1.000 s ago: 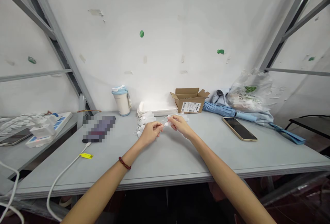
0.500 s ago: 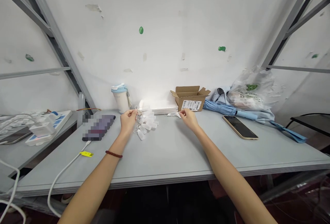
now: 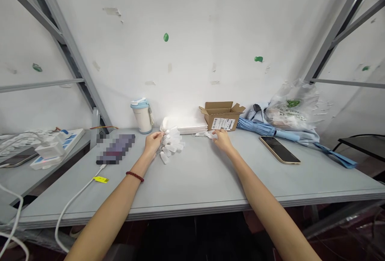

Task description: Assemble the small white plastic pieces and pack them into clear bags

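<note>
A heap of small white tags (image 3: 173,145) with thin string loops lies on the grey desk, left of the middle. My left hand (image 3: 152,142) is at the heap's left edge, thumb and fingertips pinched on one of the tags. To the right, a few more white tags (image 3: 207,134) lie in front of the cardboard box (image 3: 224,114). Beside them my right hand (image 3: 222,140) has its fingertips closed on a tag, mostly hidden by the fingers. Behind the heap, against the wall, sits a low stack of white flat items (image 3: 192,125).
A cream tumbler with a blue lid (image 3: 142,116) stands at the back left, near a pixelated dark item (image 3: 116,149) with a white cable (image 3: 76,197). On the right are a phone (image 3: 279,150), a folded blue umbrella (image 3: 258,126) and a plastic bag (image 3: 291,108).
My left hand has come down slightly and right onto the heap. My right hand has shifted a little to the right, and more of the tags beside it show.
</note>
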### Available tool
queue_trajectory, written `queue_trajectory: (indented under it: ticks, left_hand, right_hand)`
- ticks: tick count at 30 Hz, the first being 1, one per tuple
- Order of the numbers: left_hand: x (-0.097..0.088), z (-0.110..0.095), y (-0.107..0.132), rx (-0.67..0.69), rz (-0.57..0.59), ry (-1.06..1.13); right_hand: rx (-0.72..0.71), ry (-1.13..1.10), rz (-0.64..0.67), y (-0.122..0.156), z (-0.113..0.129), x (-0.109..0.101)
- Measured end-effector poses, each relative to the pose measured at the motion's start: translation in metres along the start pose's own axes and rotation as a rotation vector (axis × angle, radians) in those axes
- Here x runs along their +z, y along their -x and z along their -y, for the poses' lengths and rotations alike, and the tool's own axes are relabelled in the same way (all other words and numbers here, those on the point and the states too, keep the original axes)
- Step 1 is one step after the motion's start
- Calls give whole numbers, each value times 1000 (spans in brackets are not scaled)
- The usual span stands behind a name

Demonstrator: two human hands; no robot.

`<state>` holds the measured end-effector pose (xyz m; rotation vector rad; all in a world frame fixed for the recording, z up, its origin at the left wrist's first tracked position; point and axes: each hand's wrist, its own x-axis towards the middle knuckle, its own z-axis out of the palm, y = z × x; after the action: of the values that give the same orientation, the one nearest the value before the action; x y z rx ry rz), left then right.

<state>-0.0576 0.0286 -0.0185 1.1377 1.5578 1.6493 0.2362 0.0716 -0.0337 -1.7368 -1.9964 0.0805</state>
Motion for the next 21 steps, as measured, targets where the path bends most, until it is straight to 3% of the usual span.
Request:
queue_trajectory:
  ticks: [8,14,18,21]
  left_hand:
    - [2,9,-5,77,57,-27]
    - [-3,5,-6,181,-115,-100]
    - [-4,-6,6,396,-203,-320]
    - [5,-18,29,596,-94,-439]
  right_hand:
    - [0,13,11,-1,-4,4]
    - [0,27,37,-1,-6,6]
    - [33,-18,57,0,-1,5]
    - [30,-221,31,4,10,-5]
